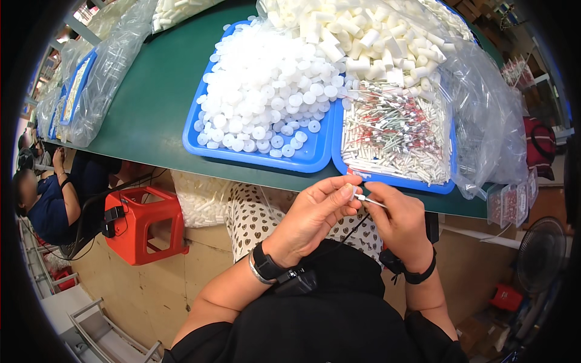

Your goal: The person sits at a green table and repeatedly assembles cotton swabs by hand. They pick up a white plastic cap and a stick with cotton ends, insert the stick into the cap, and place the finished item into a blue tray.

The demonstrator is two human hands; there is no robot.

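Observation:
My left hand (321,210) is closed in a pinch on a small translucent white piece (354,192), mostly covered by its fingers. Facing it, my right hand (397,213) grips a thin white stick (374,202) between thumb and fingers, its tip touching or almost touching the white piece. Both hands meet just off the table's near edge, above my lap. Beyond them, a blue tray (311,158) carries a heap of translucent white discs (257,91). A second blue tray (417,183) holds many thin white sticks (393,130), some with red or dark green parts.
White foam-like cylinders (369,36) are piled behind the trays. Clear plastic bags (490,121) lie at the right, more at the far left, on the green table (154,85). A red stool (145,224) stands at left near a seated person (54,202). A fan (543,254) is at right.

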